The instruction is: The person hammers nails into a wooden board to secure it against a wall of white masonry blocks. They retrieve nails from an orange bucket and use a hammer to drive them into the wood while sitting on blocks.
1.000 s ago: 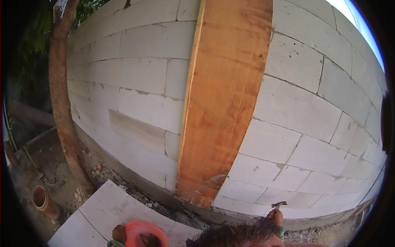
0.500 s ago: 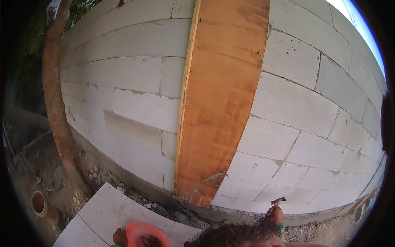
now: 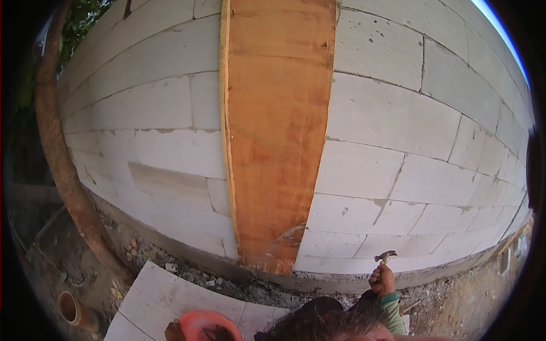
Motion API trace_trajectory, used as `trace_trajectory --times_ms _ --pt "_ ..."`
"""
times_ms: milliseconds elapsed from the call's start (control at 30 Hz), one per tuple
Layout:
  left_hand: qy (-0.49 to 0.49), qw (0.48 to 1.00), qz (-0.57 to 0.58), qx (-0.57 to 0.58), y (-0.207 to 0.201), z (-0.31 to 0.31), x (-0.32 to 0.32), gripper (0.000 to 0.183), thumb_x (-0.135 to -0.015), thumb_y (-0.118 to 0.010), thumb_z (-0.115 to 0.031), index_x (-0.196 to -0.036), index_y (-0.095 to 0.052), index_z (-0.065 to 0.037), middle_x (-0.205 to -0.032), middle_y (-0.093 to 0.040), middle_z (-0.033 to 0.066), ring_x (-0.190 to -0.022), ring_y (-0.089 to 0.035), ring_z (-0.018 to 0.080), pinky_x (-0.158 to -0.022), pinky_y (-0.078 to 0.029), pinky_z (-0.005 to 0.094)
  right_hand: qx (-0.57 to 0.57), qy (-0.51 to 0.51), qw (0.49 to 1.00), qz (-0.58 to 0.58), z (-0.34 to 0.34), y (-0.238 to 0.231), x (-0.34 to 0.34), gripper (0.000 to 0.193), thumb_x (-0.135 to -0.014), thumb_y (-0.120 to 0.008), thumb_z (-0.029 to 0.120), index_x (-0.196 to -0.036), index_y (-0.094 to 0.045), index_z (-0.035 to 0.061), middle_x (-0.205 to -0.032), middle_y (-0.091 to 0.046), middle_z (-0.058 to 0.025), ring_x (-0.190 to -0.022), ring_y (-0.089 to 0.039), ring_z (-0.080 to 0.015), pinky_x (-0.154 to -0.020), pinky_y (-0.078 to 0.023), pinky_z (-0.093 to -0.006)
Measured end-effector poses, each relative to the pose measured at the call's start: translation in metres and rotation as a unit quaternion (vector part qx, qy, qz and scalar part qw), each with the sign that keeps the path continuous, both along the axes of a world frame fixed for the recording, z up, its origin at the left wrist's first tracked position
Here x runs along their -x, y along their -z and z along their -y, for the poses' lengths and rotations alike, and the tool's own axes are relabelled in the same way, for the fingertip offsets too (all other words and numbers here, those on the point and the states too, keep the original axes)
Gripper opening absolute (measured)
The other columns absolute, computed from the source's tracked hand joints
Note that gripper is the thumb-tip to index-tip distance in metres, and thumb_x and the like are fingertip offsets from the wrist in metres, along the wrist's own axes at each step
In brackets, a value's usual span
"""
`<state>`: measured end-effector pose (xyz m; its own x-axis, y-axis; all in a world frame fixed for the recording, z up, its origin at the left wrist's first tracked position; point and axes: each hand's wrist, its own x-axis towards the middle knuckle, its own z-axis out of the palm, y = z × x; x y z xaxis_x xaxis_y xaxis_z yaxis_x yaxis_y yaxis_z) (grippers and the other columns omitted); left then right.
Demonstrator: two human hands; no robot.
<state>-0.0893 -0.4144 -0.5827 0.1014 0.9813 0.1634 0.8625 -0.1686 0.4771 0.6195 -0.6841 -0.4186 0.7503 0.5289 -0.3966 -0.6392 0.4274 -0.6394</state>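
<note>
My right hand [image 3: 382,281], its green cuff showing below, is closed round a claw hammer [image 3: 385,257]. The hammer's head sticks up above the fist, in front of the lower blocks of the wall. At the bottom edge, my left hand [image 3: 174,331] is at the left rim of an orange plastic container [image 3: 209,325], fingers mostly hidden behind it. Dark things lie inside the container, too unclear to name. A tall orange-brown plywood board [image 3: 278,131] stands upright against the wall, with a pale timber strip [image 3: 225,102] along its left edge.
The pale block wall [image 3: 387,113] spans the view on both sides of the board. A tree trunk [image 3: 62,159] leans at left, above a brown pipe-like pot [image 3: 77,311]. White slabs [image 3: 153,298] lie on the ground beside rubble [image 3: 211,281] at the wall's foot.
The view has shifted, so the board now appears further left. My right hand and the hammer show higher in the picture, with more sleeve visible. The container has moved slightly right and down in view.
</note>
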Motion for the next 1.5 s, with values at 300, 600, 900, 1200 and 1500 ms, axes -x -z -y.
trace_trajectory --times_ms 300,600,900,1200,1500 --pt "-0.049 0.998 0.018 0.025 -0.036 0.004 -0.022 0.049 -0.101 -0.034 -0.039 -0.09 -0.061 0.001 -0.085 -0.065 0.0283 -0.077 -0.06 0.0508 -0.071 -0.046 0.0587 -0.019 -0.016 0.999 -0.024 0.008 -0.001 -0.003 0.029 -0.102 -0.052 0.033 -0.077 -0.042 0.0219 -0.059 -0.03 0.009 -0.047 -0.031 -0.0066 -0.042 -0.029 -0.0229" --pt "-0.061 0.998 0.021 0.013 -0.039 0.005 -0.01 0.051 -0.101 -0.034 -0.039 -0.089 -0.061 0.002 -0.085 -0.065 0.0287 -0.078 -0.06 0.0511 -0.071 -0.046 0.0587 -0.04 -0.017 0.999 -0.019 0.015 -0.006 -0.002 0.026 -0.101 -0.054 0.031 -0.08 -0.045 0.0198 -0.062 -0.036 0.0073 -0.05 -0.036 -0.0072 -0.043 -0.031 -0.0225" --pt "-0.065 0.998 0.019 0.018 -0.041 0.01 -0.011 0.052 -0.101 -0.034 -0.04 -0.088 -0.062 0.002 -0.086 -0.065 0.0292 -0.079 -0.06 0.0513 -0.072 -0.046 0.0588 -0.058 -0.007 0.998 -0.026 0.022 -0.011 0.0 0.025 -0.101 -0.055 0.032 -0.081 -0.047 0.0193 -0.063 -0.038 0.0075 -0.05 -0.037 -0.0071 -0.044 -0.033 -0.0222" --pt "-0.061 0.998 0.014 0.016 -0.04 0.008 -0.013 0.054 -0.101 -0.034 -0.04 -0.087 -0.062 0.003 -0.086 -0.065 0.0296 -0.08 -0.06 0.0515 -0.073 -0.046 0.0589 -0.072 -0.013 0.997 -0.029 0.027 -0.011 -0.003 0.024 -0.101 -0.054 0.029 -0.081 -0.045 0.0207 -0.065 -0.037 0.0075 -0.051 -0.037 -0.007 -0.044 -0.033 -0.0217" --pt "-0.075 0.996 0.04 0.023 -0.046 0.017 -0.015 0.062 -0.101 -0.035 -0.046 -0.086 -0.065 0.007 -0.086 -0.065 0.033 -0.085 -0.061 0.0524 -0.077 -0.046 0.0583 -0.054 -0.008 0.998 -0.02 0.024 -0.021 0.005 0.025 -0.102 -0.054 0.029 -0.08 -0.045 0.0197 -0.064 -0.036 0.0078 -0.051 -0.037 -0.0065 -0.043 -0.033 -0.0221"
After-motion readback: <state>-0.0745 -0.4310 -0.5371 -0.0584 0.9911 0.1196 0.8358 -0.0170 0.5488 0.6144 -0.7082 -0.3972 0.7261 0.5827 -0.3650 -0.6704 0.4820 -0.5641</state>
